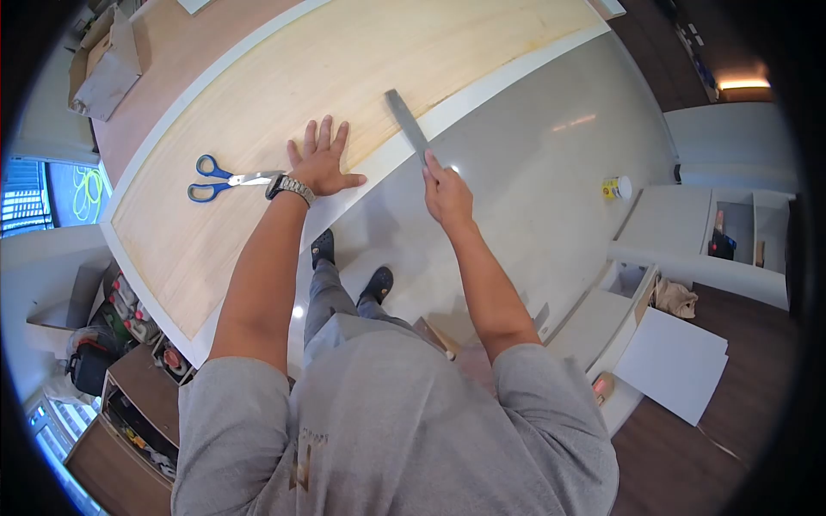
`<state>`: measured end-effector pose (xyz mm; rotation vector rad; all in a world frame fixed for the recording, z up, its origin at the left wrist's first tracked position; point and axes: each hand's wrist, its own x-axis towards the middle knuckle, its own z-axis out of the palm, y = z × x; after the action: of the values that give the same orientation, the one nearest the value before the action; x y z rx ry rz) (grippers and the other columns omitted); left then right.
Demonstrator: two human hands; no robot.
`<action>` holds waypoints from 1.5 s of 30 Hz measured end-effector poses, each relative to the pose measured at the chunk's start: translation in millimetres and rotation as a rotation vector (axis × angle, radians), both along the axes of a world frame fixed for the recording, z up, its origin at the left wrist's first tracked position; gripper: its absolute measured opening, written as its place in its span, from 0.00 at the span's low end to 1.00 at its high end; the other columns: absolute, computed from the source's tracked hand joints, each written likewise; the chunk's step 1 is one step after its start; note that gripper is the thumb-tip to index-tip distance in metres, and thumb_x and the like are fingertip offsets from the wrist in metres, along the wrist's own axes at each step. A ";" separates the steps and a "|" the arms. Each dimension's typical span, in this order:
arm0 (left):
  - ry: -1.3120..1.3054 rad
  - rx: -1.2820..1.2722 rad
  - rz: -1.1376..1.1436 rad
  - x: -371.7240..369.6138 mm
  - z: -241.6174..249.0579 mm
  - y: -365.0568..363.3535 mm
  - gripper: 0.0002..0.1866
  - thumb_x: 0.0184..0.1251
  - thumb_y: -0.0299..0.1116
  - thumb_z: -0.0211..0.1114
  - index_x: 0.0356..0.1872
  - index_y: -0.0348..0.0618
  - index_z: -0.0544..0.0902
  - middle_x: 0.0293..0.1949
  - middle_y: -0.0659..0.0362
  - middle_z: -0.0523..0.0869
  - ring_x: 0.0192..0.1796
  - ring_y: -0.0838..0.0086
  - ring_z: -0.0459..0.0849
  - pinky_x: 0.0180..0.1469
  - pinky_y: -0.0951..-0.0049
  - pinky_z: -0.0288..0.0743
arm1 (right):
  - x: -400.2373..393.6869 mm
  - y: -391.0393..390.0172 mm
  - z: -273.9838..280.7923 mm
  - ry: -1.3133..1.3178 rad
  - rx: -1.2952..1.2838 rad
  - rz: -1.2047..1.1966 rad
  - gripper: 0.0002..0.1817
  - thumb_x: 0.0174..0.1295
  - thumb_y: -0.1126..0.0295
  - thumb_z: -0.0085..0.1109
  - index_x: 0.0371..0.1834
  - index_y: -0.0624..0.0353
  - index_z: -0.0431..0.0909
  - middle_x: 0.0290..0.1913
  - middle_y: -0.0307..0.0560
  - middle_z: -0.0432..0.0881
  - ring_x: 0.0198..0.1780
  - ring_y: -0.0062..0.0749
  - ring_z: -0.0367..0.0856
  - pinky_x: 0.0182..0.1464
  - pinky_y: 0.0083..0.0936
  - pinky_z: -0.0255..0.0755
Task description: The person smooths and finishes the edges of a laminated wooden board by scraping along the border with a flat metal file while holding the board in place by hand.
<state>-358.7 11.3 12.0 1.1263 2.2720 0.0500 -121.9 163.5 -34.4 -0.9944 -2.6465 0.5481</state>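
Note:
My right hand (448, 193) is closed round the near end of a long, flat grey file (406, 122). Its far end lies over the board's white edge and onto the wood. With fingers spread, my left hand (321, 161) rests flat on the pale wooden board (258, 103), close to that edge. A watch (291, 188) is on my left wrist. Beside the wrist lie scissors with blue handles (212, 179), their blades pointing at the watch and partly hidden behind it.
An open cardboard box (105, 62) stands beyond the board at upper left. On the grey floor (533, 172) to the right is a yellow-and-white tub (616, 187). White cabinets (667, 219) and white sheets (671, 361) are at right. Tools and bottles (129, 310) crowd the lower left.

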 end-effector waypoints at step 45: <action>-0.079 -0.006 -0.048 -9.3 3.6 -2.1 0.77 0.40 0.60 0.84 0.86 0.59 0.35 0.86 0.50 0.28 0.86 0.47 0.23 0.77 0.26 0.26 | 47.5 -69.0 8.2 -0.041 -0.127 0.003 0.21 0.75 0.55 0.56 0.70 0.30 0.77 0.33 0.53 0.78 0.34 0.54 0.82 0.38 0.48 0.77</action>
<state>-368.0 9.2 15.7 1.1555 2.1730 0.0681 -74.4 94.6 -26.2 -1.0486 -2.6779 0.7116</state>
